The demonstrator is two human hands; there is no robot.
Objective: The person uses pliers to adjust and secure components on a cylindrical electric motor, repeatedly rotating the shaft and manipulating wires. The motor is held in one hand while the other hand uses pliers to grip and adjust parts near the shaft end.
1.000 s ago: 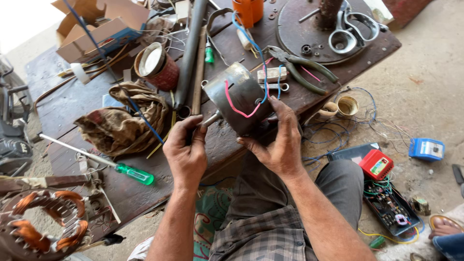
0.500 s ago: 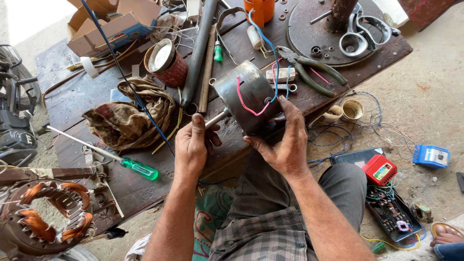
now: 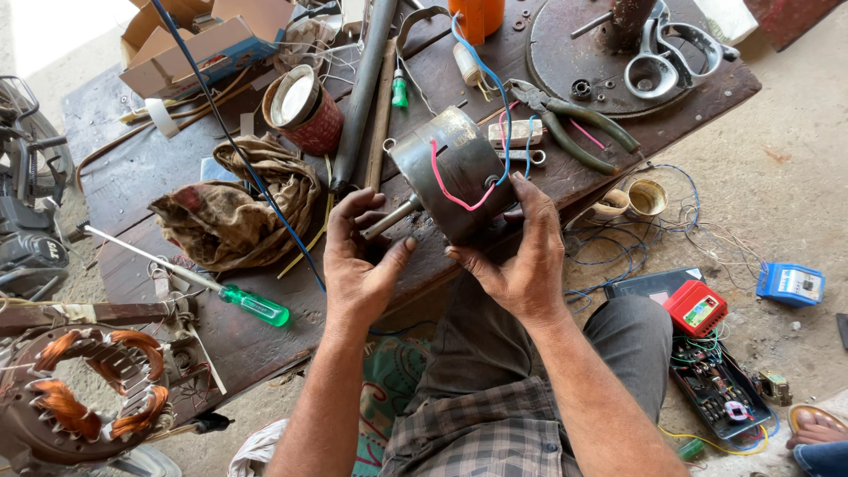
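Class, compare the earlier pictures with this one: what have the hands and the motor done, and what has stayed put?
The left hand has opened its grip around the shaft, fingers now spread loosely. The right hand still holds the motor, tilted much as before. The screwdriver, rag and pliers lie unmoved.

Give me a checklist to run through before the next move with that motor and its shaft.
1. Right hand supports the grey motor from below and the side: ok.
2. Left hand at the shaft, fingers around it: ok.
3. Pink and blue wires lie loose over the housing, away from the shaft: ok.
4. Shaft turns freely: cannot tell.
5. Pliers close behind the motor on the workbench: ok.
6. Green-handled screwdriver within the left hand's reach: ok.
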